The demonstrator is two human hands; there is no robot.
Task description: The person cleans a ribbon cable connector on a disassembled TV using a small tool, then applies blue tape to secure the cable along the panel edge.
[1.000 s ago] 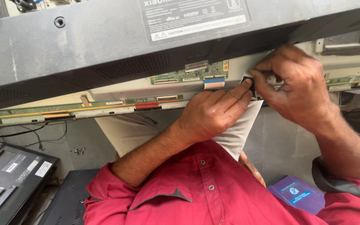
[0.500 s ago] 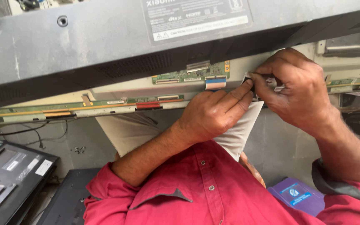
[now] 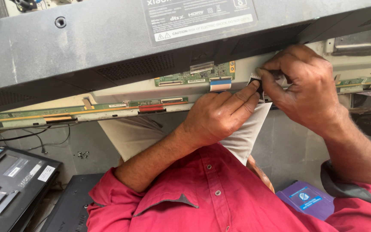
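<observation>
Grey plastic back cover (image 3: 108, 47) of a flat television tilts over a long green circuit strip (image 3: 86, 111). Both hands meet at a small black-and-white ribbon connector (image 3: 255, 81) on the panel's lower edge: right hand (image 3: 310, 92) fingers pinch it closed, left hand (image 3: 217, 118) fingers press beside it. Pulling askew could, I judge, tear the thin ribbon or crack its contacts.
</observation>
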